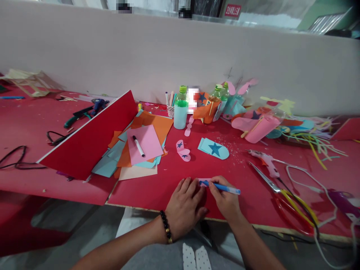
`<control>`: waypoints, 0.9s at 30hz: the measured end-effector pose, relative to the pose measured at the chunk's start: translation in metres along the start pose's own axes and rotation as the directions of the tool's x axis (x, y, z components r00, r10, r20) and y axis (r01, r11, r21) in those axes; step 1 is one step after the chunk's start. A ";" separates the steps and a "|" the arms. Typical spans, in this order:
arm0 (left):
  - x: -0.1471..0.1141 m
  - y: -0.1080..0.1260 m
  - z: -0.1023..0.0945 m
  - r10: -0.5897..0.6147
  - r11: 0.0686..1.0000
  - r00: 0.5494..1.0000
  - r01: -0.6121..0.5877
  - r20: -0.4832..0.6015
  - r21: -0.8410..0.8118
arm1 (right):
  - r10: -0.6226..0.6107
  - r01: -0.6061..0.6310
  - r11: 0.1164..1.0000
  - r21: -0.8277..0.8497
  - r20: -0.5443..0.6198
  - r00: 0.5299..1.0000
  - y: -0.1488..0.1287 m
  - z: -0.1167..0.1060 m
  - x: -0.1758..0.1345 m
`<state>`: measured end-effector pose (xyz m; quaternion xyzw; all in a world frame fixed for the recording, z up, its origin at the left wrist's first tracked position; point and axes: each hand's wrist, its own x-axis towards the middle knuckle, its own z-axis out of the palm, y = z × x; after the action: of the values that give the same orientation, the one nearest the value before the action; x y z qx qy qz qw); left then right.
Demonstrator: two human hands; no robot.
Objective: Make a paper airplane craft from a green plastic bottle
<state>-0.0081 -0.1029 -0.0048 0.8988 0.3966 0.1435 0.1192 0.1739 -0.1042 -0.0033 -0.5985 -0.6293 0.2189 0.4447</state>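
A blue marker [222,186] is pinched in my right hand [229,202], its tip on a small pink paper piece [203,180] near the table's front edge. My left hand [187,204] lies flat with fingers stretched, touching the left side of that piece. Dark blue marks show on the pink paper, partly hidden by the hands. Beyond my hands sit pink cutouts [183,150] with blue stars and a light-blue rounded cutout [214,149] with a large blue star.
Left, a black-capped marker [138,146] lies on stacked coloured paper [150,131] beside a leaning red board [92,142]. Right are scissors [281,192], a glue gun [266,161] and cords. Behind stand a green-capped bottle [180,110], a pen cup [170,110] and decorated bottles [264,125].
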 end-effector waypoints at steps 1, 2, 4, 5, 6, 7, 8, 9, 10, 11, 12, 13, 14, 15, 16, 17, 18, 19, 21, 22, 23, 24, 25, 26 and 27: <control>0.000 0.000 0.000 0.000 1.000 1.000 0.000 0.001 0.001 | -0.006 0.006 1.000 -0.006 0.001 1.000 0.000 0.000 0.000; 0.000 0.000 0.000 -0.002 1.000 1.000 0.002 0.000 0.003 | -0.016 0.016 1.000 -0.009 0.013 1.000 0.000 0.000 0.000; -0.001 0.000 0.000 -0.003 1.000 1.000 0.003 -0.002 0.008 | -0.030 0.030 1.000 -0.003 0.046 0.998 0.000 0.000 0.000; -0.001 0.000 0.000 -0.003 1.000 1.000 0.003 -0.001 0.009 | -0.031 0.030 1.000 0.004 0.054 0.998 0.000 0.000 0.000; -0.001 0.000 0.000 -0.001 1.000 1.000 0.001 -0.001 0.009 | -0.028 0.027 1.000 0.011 0.051 0.998 0.000 0.000 0.000; -0.001 0.000 0.000 0.002 1.000 1.000 -0.002 0.000 0.009 | -0.021 0.021 1.000 0.015 0.039 0.999 0.000 0.000 0.000; -0.001 0.000 0.000 0.006 1.000 1.000 -0.006 0.000 0.008 | -0.014 0.014 1.000 0.014 0.022 1.000 0.001 0.000 0.000; -0.001 0.000 0.000 0.009 1.000 1.000 -0.009 0.000 0.007 | -0.010 0.010 1.000 0.010 0.006 1.000 0.001 0.001 0.000; -0.001 -0.001 0.000 0.010 1.000 1.000 -0.010 -0.001 0.008 | -0.011 0.011 1.000 0.006 0.001 1.000 0.001 0.001 0.000; -0.001 -0.001 0.000 0.010 1.000 1.000 -0.010 -0.003 0.009 | -0.017 0.017 1.000 0.003 0.010 1.000 0.002 0.001 0.000; -0.001 -0.001 0.000 0.009 1.000 1.000 -0.009 -0.005 0.010 | -0.023 0.023 1.000 0.003 0.027 0.999 0.002 0.001 -0.001; 0.000 -0.001 0.000 0.008 1.000 1.000 -0.008 -0.007 0.012 | -0.028 0.028 1.000 0.005 0.047 0.999 0.002 0.001 -0.001; 0.000 -0.001 0.000 0.008 1.000 1.000 -0.008 -0.010 0.013 | -0.028 0.028 1.000 0.007 0.060 0.998 0.001 0.000 -0.001; 0.000 0.000 0.000 0.009 1.000 1.000 -0.008 -0.012 0.014 | -0.024 0.024 1.000 0.008 0.062 0.998 0.001 0.000 -0.001; 0.000 0.000 0.000 0.010 1.000 1.000 -0.010 -0.014 0.015 | -0.016 0.016 1.000 0.007 0.054 0.998 0.001 0.000 -0.001; 0.000 0.000 0.000 0.012 1.000 1.000 -0.012 -0.016 0.015 | -0.008 0.008 1.000 0.004 0.035 0.999 0.001 0.000 -0.001; 0.000 0.000 0.000 0.013 1.000 1.000 -0.013 -0.016 0.015 | -0.003 0.003 1.000 0.001 0.018 1.000 0.001 0.000 0.000; 0.000 0.000 0.000 0.013 1.000 1.000 -0.013 -0.016 0.015 | -0.004 0.004 1.000 -0.003 0.009 1.000 0.001 0.000 0.000; -0.001 0.000 0.001 0.007 1.000 1.000 -0.007 -0.015 0.015 | -0.021 0.021 1.000 -0.013 0.034 0.999 0.001 0.000 0.000; -0.001 0.000 0.001 0.005 1.000 1.000 -0.004 -0.015 0.016 | -0.029 0.030 0.999 -0.017 0.056 0.998 0.002 0.000 0.000; -0.001 0.000 0.001 0.003 1.000 1.000 -0.003 -0.015 0.016 | -0.032 0.033 0.999 -0.019 0.070 0.997 0.002 -0.001 0.000; -0.001 0.000 0.000 0.003 1.000 1.000 -0.002 -0.015 0.015 | -0.029 0.030 0.999 -0.018 0.072 0.997 0.002 -0.001 0.000; 0.000 0.000 0.000 0.005 1.000 1.000 -0.005 -0.013 0.013 | -0.021 0.022 1.000 -0.015 0.061 0.998 0.001 -0.001 -0.001; 0.000 0.000 0.000 0.008 1.000 1.000 -0.008 -0.010 0.011 | -0.014 0.015 1.000 -0.011 0.041 0.999 0.001 -0.001 -0.001; 0.000 0.000 0.000 0.011 1.000 1.000 -0.011 -0.007 0.009 | -0.009 0.010 1.000 -0.009 0.021 1.000 0.000 -0.001 -0.001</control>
<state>-0.0084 -0.1029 -0.0051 0.9009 0.3929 0.1457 0.1130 0.1748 -0.1050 -0.0034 -0.5953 -0.6379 0.2201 0.4363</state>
